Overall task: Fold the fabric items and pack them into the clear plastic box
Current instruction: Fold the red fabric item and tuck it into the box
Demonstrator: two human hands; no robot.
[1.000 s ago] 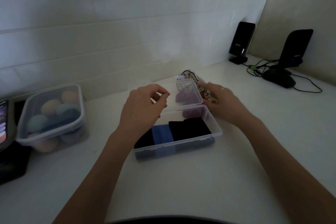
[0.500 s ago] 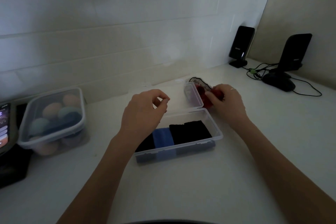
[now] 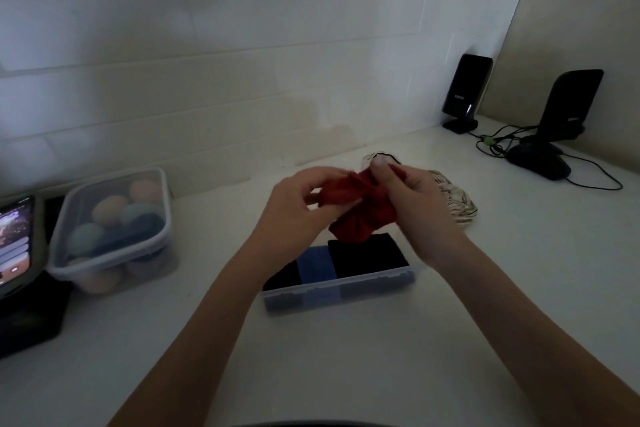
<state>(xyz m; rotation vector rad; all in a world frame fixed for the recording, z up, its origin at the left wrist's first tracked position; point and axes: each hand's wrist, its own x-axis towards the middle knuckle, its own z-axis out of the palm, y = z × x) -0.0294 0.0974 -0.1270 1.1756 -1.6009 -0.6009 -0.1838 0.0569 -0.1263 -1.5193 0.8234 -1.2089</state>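
Observation:
A crumpled red fabric piece (image 3: 360,215) hangs in the air above the clear plastic box (image 3: 339,293). My left hand (image 3: 294,208) pinches its left edge and my right hand (image 3: 412,204) grips its right side. The box sits open on the white counter and holds a black folded item (image 3: 367,255), a blue one (image 3: 317,267) and another black one (image 3: 280,279) side by side. A white fabric with dark stripes (image 3: 453,198) lies on the counter behind my right hand, partly hidden by it.
A lidded clear container of pastel round items (image 3: 114,229) stands at the left, beside a lit phone (image 3: 15,243) on a dark stand. Two black speakers (image 3: 465,94) (image 3: 568,107), a black mouse (image 3: 540,163) and cables sit at the back right. A tiled wall runs behind.
My right hand picked the red fabric off the counter and brought it over the box. My left hand rose and took hold of its other edge.

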